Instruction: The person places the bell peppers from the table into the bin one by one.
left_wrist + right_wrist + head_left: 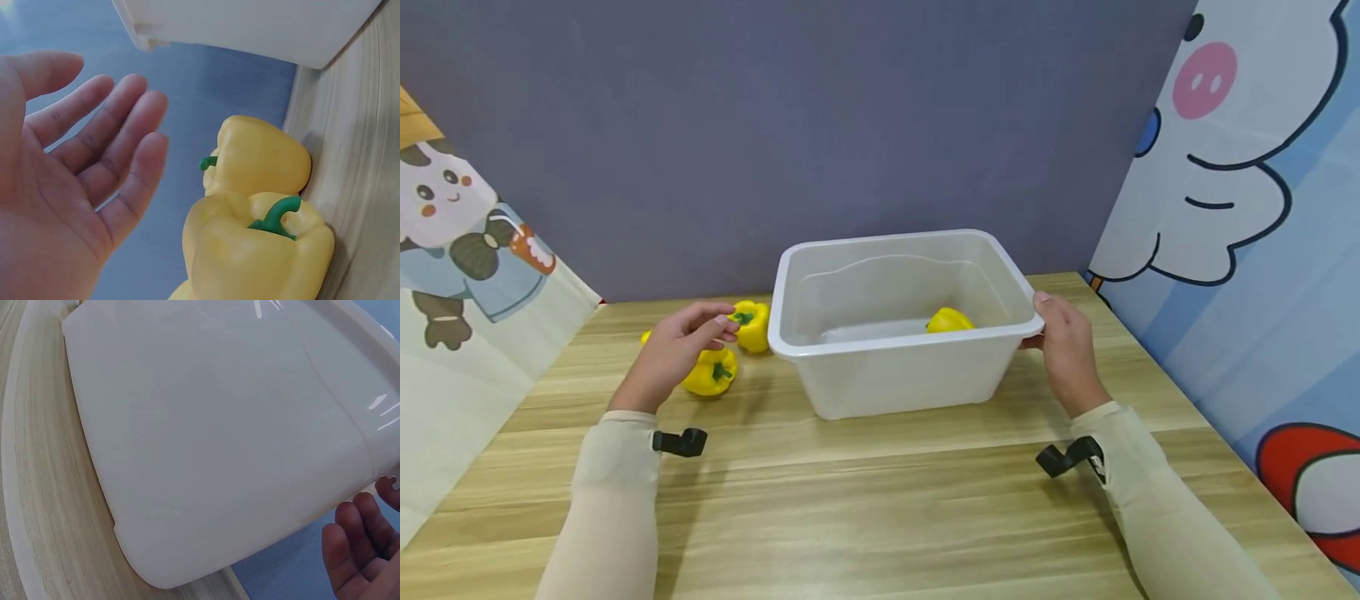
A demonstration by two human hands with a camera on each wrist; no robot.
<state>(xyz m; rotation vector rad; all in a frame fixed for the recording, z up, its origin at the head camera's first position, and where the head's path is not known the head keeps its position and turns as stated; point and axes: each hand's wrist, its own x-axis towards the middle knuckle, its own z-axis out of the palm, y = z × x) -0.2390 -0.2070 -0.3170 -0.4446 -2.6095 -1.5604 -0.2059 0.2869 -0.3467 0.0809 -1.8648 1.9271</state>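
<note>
A white plastic bin [895, 379] stands on the table with a yellow bell pepper [950, 320] inside it. My right hand [1067, 350] grips the bin's right rim, thumb on top and fingers [350, 531] curled beneath. Left of the bin, my left hand [679, 348] hovers over other yellow bell peppers with its fingers loosely bent and nothing in its palm. One green-stemmed pepper [755, 332] is near the bin's left side, another [709, 375] lies closer to me, and a third [645, 337] is mostly hidden behind the left hand.
The wood-grain table [865, 508] stretches in front of the bin. A grey panel [850, 125] rises at its back edge. Cartoon-printed sheets flank both sides, the right sheet [1225, 217] along the table's right edge. Each sleeve carries a black wrist mount [681, 442].
</note>
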